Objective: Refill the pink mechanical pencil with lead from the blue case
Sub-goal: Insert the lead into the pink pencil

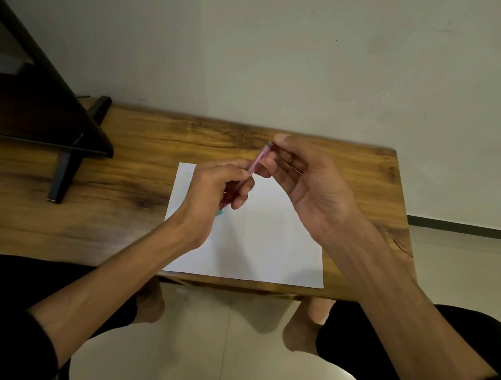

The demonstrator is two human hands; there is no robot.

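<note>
The pink mechanical pencil (258,160) is held tilted above the white sheet of paper (264,243), its top end pointing up and to the right. My left hand (215,193) grips its lower barrel. My right hand (305,181) pinches the pencil's top end between thumb and fingertips, palm facing me. A small blue-green bit (220,213), probably the blue case, peeks out from under my left hand; most of it is hidden.
The paper lies on a wooden table (134,180) against a pale wall. A dark monitor (16,86) on black legs stands at the left. The table's right edge (400,211) drops to a tiled floor.
</note>
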